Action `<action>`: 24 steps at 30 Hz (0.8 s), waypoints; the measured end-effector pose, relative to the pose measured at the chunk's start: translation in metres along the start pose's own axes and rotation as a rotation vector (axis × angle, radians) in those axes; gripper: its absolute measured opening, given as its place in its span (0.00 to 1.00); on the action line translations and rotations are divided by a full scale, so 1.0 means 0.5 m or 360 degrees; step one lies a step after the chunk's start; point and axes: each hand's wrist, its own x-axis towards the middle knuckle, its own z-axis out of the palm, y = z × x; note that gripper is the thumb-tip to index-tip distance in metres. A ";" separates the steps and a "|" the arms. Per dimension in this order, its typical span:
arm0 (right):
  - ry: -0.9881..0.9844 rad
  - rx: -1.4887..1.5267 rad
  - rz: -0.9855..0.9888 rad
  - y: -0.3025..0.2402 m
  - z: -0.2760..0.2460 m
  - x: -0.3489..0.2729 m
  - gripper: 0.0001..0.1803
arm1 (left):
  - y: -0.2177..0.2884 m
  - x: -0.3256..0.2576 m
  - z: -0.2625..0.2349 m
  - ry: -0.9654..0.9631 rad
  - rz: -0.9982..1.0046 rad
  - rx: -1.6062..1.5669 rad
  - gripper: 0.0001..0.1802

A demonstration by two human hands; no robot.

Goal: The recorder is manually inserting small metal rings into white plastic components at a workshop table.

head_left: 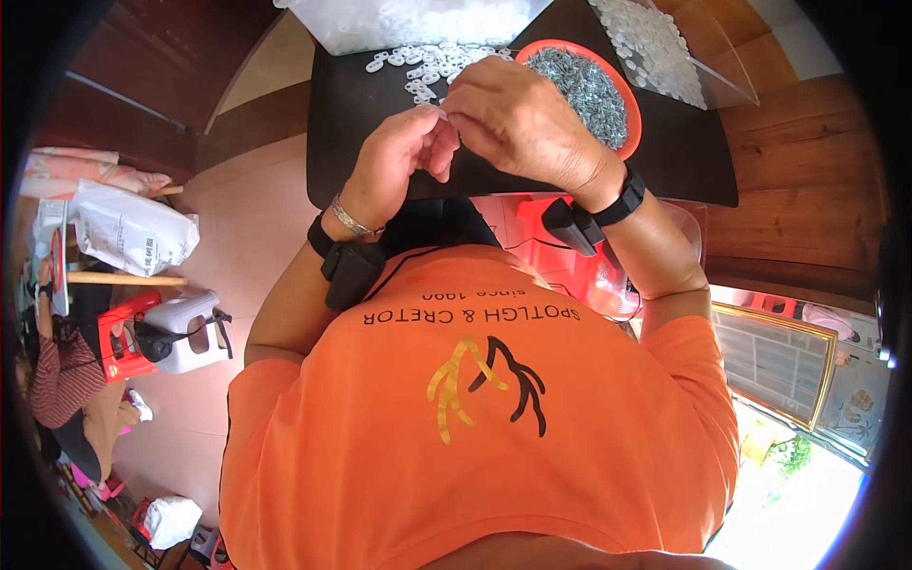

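Over the near part of the dark table (332, 142), my two hands meet at the fingertips. My left hand (391, 160) pinches a small whitish plastic piece (441, 113), mostly covered by the fingers. Against it, my right hand (522, 122) is closed in a pinch; whatever sits between its fingertips is hidden. Just beyond the hands lies a loose pile of small white plastic pieces with holes (437, 66). An orange-red bowl (631, 128) full of small, thin metal parts (581, 93) stands beside my right hand.
A translucent white bin (408, 24) stands at the table's far edge. At far right, a clear tray (727, 81) holds many white pieces (651, 47). Left on the floor are red (119, 337) and white stools (185, 332); another person (71, 389) is there.
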 end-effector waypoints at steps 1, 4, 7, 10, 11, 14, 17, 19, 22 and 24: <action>0.0013 -0.0081 0.0002 -0.004 0.003 -0.005 0.09 | -0.004 0.002 -0.004 -0.0080 -0.0004 -0.0148 0.21; 0.0094 -0.0006 0.0024 -0.004 0.008 -0.024 0.11 | -0.010 -0.004 -0.002 -0.0136 -0.0001 -0.0231 0.17; 0.0095 0.0055 0.0084 -0.013 0.012 -0.036 0.13 | -0.011 -0.003 0.008 -0.0070 -0.0063 -0.0342 0.14; 0.0163 0.0280 0.0266 -0.033 0.020 -0.045 0.15 | -0.018 -0.005 0.003 -0.0107 -0.0088 -0.0413 0.12; 0.0203 0.0344 0.0316 -0.040 0.024 -0.045 0.14 | -0.021 -0.006 0.001 -0.0123 -0.0093 -0.0413 0.12; 0.0260 0.0536 0.0470 -0.052 0.038 -0.058 0.15 | -0.020 -0.015 -0.008 -0.0110 -0.0048 -0.0288 0.10; 0.0231 0.0448 0.0415 -0.058 0.042 -0.064 0.14 | -0.001 -0.026 -0.002 -0.0027 -0.0178 0.0244 0.08; 0.0244 0.0331 0.0314 -0.055 0.050 -0.066 0.13 | 0.004 -0.027 -0.002 -0.0048 -0.0185 0.0296 0.08; 0.0241 0.0252 0.0302 -0.056 0.049 -0.071 0.14 | 0.006 -0.023 0.001 -0.0069 -0.0178 0.0353 0.08; 0.0221 0.0280 0.0318 -0.057 0.046 -0.073 0.14 | 0.005 -0.021 0.001 -0.0074 -0.0165 0.0356 0.08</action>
